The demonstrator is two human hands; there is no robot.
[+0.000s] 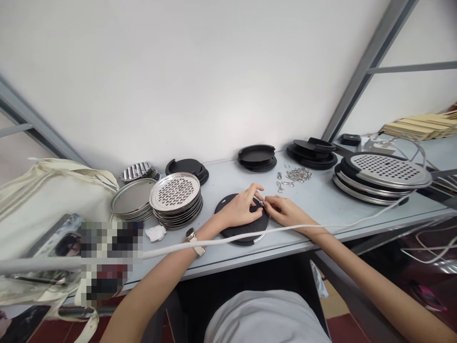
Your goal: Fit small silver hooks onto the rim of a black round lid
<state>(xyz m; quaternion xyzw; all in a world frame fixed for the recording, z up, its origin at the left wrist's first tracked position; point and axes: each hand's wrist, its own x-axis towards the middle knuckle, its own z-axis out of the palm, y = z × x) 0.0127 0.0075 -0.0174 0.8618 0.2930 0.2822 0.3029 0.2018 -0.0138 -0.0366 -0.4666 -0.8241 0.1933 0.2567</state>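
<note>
On the table in front of me lies a black round disc (228, 231) with a thin metal rim showing at its lower right edge. My left hand (241, 208) is bent over it and holds it, thumb on its top and fingers curved toward its right side. My right hand (282, 210) is closed in a pinch at the disc's right edge. Between its fingertips sits a small metal hook clip (262, 203), partly hidden by both hands. Behind the right hand, a pile of similar metal clips (299, 175) lies loose, with several strays beside it.
Stacked round metal graters (175, 193) and plain metal discs (133, 197) stand left. Black holders (257, 156) line the back, with more black parts (311, 153) beside them. A grater-and-holder stack (389, 174) stands right. A white cable (228, 238) crosses before my arms; a bag (53, 200) hangs left.
</note>
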